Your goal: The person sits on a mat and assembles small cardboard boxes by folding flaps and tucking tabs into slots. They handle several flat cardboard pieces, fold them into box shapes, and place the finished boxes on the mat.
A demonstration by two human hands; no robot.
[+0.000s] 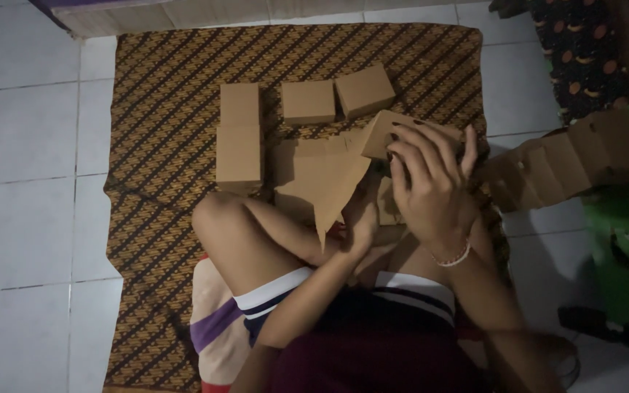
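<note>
Right hand (431, 185) clamps half-folded cardboard box (329, 175), fingers spread over top flap; left hand (362, 225) supports beneath (grip hidden). Light, creasable: hold edges. Finished boxes (307, 102) beyond.

Hands (431, 182) on half-folded cardboard box (329, 171)

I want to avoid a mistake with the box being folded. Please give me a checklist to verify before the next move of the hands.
1. Right hand grips the half-folded cardboard box at its top flap: ok.
2. Left hand supports the box from below: ok, though the cardboard partly hides it.
3. All flaps tucked in: not ok, one pointed panel hangs loose.
4. Finished boxes stand apart on the patterned mat, out of the way: ok.
5. Stack of flat box blanks lies close on the right: ok.
6. Light enough to see the fold lines: cannot tell, the scene is dim.
</note>
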